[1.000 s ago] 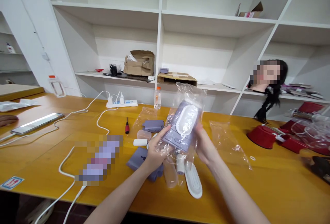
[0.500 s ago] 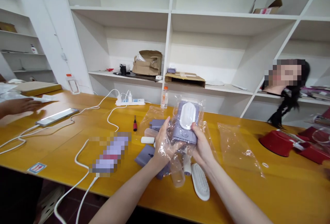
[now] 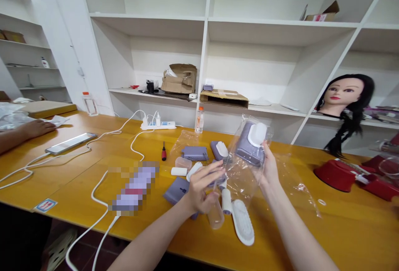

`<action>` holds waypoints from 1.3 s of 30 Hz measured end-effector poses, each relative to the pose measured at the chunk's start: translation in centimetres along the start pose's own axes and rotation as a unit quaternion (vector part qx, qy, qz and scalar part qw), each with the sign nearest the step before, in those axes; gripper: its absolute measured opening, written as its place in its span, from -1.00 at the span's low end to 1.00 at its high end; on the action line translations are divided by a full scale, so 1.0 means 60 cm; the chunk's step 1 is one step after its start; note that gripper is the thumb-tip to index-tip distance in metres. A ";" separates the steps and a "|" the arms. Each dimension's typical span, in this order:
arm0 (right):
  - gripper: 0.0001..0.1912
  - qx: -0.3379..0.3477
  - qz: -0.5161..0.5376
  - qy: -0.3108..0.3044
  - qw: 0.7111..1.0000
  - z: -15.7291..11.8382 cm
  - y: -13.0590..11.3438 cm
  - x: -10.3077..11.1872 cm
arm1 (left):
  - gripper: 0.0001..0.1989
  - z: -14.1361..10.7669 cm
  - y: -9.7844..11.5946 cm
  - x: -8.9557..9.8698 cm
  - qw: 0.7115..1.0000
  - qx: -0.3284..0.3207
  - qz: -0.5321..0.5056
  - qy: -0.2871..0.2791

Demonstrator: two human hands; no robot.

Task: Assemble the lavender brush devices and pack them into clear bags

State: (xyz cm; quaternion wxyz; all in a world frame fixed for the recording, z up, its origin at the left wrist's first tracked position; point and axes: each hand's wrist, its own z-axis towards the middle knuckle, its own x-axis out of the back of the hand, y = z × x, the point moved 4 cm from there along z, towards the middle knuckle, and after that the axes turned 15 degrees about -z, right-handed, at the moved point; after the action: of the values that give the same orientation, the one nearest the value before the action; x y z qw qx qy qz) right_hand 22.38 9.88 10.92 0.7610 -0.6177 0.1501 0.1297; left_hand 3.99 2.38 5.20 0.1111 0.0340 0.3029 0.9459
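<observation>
Left of the screwdriver (image 3: 163, 153), a co-worker's arm (image 3: 14, 140) is cut off; nearer me, a phone (image 3: 134, 188) is blurred; rightward, my left hand (image 3: 201, 188) partly hides a clear piece (image 3: 216, 217).

Yeah, the bag (image 3: 243, 183) you've got is crinkly, glossy clear plastic, the purple case (image 3: 245, 148) inside looks like smooth, mattish plastic, and your tabletop (image 3: 352, 233) looks like shiny wood.

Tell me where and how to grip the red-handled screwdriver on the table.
Probably best by the red handle of the screwdriver, coming from the near side with the left hand: the tool lies flat, its thicker handle nearer, its thin shaft pointing away.
</observation>
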 end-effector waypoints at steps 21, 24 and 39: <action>-0.51 0.001 -0.067 -0.085 0.994 -0.070 0.061 -0.056 | -0.25 0.012 -0.047 -0.026 0.874 0.361 -0.292 0.142; -0.51 -0.040 -0.084 -0.035 0.995 -0.074 0.062 -0.037 | -0.28 0.008 -0.044 -0.039 0.893 0.369 -0.255 0.042; -0.90 -0.105 -0.240 0.292 0.920 -0.031 -0.121 0.460 | -0.35 0.021 -0.065 -0.351 0.764 0.175 0.217 -0.582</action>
State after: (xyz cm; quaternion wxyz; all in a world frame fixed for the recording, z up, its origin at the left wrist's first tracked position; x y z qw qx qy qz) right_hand 50.46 6.92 6.35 0.6221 -0.7221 0.1988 -0.2280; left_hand 25.38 1.32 4.05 0.0501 0.6614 0.3254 0.6739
